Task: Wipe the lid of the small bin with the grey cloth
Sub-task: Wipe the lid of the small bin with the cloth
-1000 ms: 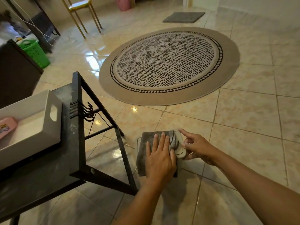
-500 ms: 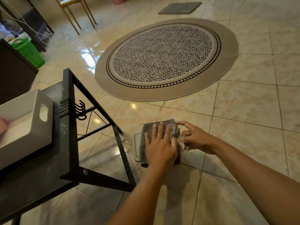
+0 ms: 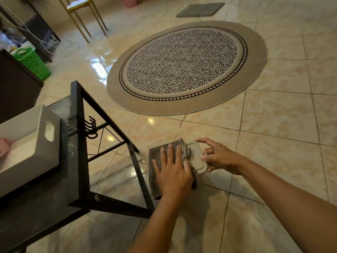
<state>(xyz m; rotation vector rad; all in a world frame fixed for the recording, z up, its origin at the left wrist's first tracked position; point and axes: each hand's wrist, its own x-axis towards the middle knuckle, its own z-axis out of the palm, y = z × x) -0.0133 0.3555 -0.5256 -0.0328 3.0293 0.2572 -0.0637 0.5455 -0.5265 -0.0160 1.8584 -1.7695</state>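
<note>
Two hands [image 3: 173, 170] [image 3: 218, 157] on cloth-covered lid [image 3: 197, 157]

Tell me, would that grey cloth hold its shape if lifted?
Probably not. The grey cloth bunches into folds beside the left hand and drapes over the bin lid, so it looks soft and floppy, likely light.

No writing, label, brand or number could be read anywhere in the view.
</note>
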